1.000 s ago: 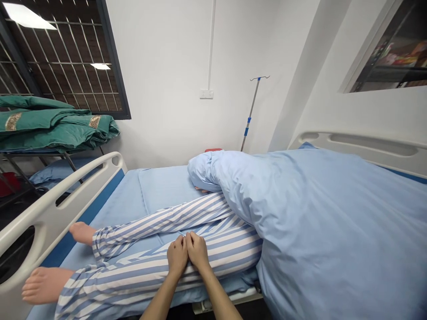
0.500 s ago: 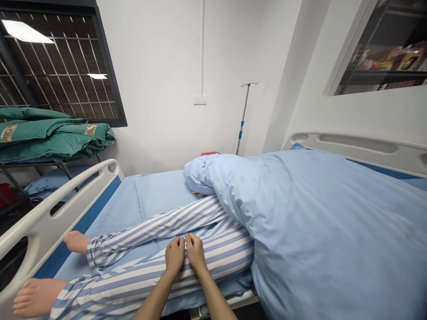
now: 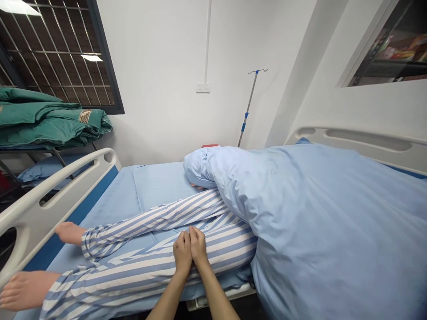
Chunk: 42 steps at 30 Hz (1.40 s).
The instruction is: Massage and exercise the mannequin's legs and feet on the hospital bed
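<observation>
My left hand (image 3: 183,252) and my right hand (image 3: 198,244) are side by side, touching each other, fingers curled in. Nothing shows in either hand, though the fingertips are partly hidden. Both are over the near thigh of a lying figure in blue-and-white striped trousers (image 3: 133,275); whether they press on the cloth I cannot tell. The figure's bare feet (image 3: 30,291) point left, and the smooth skin looks like a manikin's. A light blue quilt (image 3: 316,213) is folded back over the upper body and hides it, apart from a few fingertips (image 3: 196,186) under its far edge.
The bed has a light blue sheet (image 3: 160,178), a footboard (image 3: 76,178) at left and a headboard (image 3: 367,138) at right. Behind it stands an infusion pole (image 3: 248,104) by the wall. Folded green quilts (image 3: 56,122) lie on a rack below the barred window.
My hands have come together, closing the small gap between them. The view has tilted down a little, so the window and wall sit higher.
</observation>
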Tool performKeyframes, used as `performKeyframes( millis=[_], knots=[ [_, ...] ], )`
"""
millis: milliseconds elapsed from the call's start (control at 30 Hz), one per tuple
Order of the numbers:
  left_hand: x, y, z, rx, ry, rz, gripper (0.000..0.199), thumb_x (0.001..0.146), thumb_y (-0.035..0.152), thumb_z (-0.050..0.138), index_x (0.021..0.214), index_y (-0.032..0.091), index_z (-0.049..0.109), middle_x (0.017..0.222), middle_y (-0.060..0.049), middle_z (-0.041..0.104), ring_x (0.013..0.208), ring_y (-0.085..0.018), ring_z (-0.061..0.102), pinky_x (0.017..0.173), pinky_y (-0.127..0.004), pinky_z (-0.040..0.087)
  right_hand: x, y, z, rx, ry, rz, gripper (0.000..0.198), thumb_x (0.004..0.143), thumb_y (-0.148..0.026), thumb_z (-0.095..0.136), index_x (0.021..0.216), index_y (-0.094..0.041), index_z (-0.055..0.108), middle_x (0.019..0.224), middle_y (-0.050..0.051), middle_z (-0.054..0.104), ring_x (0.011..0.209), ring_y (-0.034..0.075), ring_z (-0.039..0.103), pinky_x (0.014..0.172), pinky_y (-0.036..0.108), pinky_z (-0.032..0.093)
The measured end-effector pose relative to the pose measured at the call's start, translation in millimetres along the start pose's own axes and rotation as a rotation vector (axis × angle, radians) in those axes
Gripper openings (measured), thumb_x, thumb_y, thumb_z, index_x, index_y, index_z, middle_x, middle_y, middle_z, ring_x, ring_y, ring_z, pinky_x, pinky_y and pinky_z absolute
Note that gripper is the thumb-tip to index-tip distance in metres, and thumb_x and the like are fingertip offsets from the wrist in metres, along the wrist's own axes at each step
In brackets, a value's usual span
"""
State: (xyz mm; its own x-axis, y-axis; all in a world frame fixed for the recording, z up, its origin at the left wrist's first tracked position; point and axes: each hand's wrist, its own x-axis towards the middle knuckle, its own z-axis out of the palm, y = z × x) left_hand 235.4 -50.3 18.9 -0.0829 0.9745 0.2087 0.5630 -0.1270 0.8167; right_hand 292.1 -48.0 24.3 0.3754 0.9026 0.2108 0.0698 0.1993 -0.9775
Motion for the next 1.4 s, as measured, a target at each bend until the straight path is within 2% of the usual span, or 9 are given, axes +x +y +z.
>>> performKeyframes(
  millis=[200,333,500,633,767,933,1033,1233,1400],
  knots=[
    [0.7,-2.9,1.1,0.199,-0.026,0.057,0.027,0.087,0.023,0.032,0.067,0.020,0.049,0.065,-0.002,0.056,0.062,-0.013,0.051,0.060,-0.024,0.033,0.5,-0.2,-0.8,-0.038,-0.007,-0.029,0.034,0.081,-0.038,0.041,0.054,-0.020,0.032,0.051,-0.005,0.032,0.052,0.009,0.032,0.049,0.022,0.028],
    [0.4,2.0,-1.6,0.232,-0.030,0.027,0.028,0.089,0.022,0.032,0.068,0.019,0.050,0.062,-0.001,0.056,0.060,-0.012,0.052,0.059,-0.023,0.030,1.4,2.2,-0.9,-0.113,-0.018,-0.046,0.036,0.083,-0.040,0.038,0.053,-0.020,0.031,0.049,-0.006,0.032,0.051,0.009,0.032,0.049,0.022,0.026],
    [-2.6,6.1,-3.4,0.264,-0.064,-0.039,0.027,0.089,0.023,0.034,0.072,0.019,0.053,0.067,-0.002,0.062,0.064,-0.013,0.054,0.057,-0.025,0.025,7.4,-11.8,-13.9,-0.488,-0.067,-0.060,0.037,0.084,-0.036,0.037,0.051,-0.019,0.040,0.048,-0.003,0.044,0.049,0.010,0.037,0.050,0.024,0.023],
    [-4.9,9.6,-2.9,0.299,-0.083,-0.042,0.027,0.089,0.029,0.035,0.074,0.020,0.056,0.071,-0.003,0.063,0.066,-0.014,0.054,0.056,-0.025,0.022,17.2,-38.1,-29.1,-0.704,-0.143,-0.170,0.036,0.085,-0.033,0.037,0.054,-0.019,0.050,0.053,0.000,0.053,0.051,0.011,0.041,0.052,0.025,0.021],
    [-6.1,12.3,-2.0,0.351,-0.080,-0.023,0.029,0.089,0.029,0.034,0.073,0.020,0.057,0.070,-0.003,0.064,0.066,-0.015,0.055,0.056,-0.026,0.021,18.9,-41.0,-34.2,-0.711,-0.141,-0.240,0.040,0.088,-0.033,0.031,0.056,-0.019,0.051,0.052,0.000,0.054,0.050,0.010,0.042,0.052,0.024,0.021],
    [-6.5,9.3,1.1,0.388,-0.089,-0.008,0.028,0.089,0.030,0.034,0.077,0.020,0.057,0.073,-0.004,0.065,0.069,-0.016,0.056,0.057,-0.026,0.022,4.5,-10.1,-32.4,-0.764,-0.072,-0.248,0.038,0.089,-0.031,0.031,0.060,-0.018,0.052,0.053,0.001,0.057,0.051,0.010,0.046,0.053,0.024,0.021],
    [-6.6,7.6,2.6,0.412,-0.100,-0.008,0.027,0.089,0.030,0.034,0.079,0.020,0.057,0.074,-0.005,0.065,0.070,-0.016,0.057,0.057,-0.026,0.023,0.0,-1.4,-32.5,-0.786,-0.047,-0.247,0.038,0.089,-0.030,0.030,0.061,-0.018,0.053,0.054,0.002,0.058,0.051,0.011,0.048,0.054,0.024,0.021],
    [-6.7,8.8,1.7,0.416,-0.133,-0.022,0.025,0.088,0.030,0.036,0.079,0.020,0.057,0.077,-0.005,0.066,0.073,-0.017,0.057,0.057,-0.026,0.024,0.3,-4.7,-34.5,-0.745,-0.038,-0.238,0.036,0.088,-0.030,0.031,0.060,-0.019,0.051,0.055,0.002,0.058,0.052,0.011,0.048,0.054,0.024,0.022],
    [-3.4,11.1,0.9,0.338,-0.156,-0.046,0.029,0.088,0.034,0.035,0.074,0.020,0.056,0.078,-0.005,0.065,0.072,-0.017,0.056,0.058,-0.025,0.025,0.9,-6.2,-36.6,-0.630,-0.017,-0.231,0.038,0.089,-0.033,0.031,0.058,-0.019,0.048,0.052,0.000,0.054,0.051,0.011,0.045,0.053,0.024,0.023]
  ],
)
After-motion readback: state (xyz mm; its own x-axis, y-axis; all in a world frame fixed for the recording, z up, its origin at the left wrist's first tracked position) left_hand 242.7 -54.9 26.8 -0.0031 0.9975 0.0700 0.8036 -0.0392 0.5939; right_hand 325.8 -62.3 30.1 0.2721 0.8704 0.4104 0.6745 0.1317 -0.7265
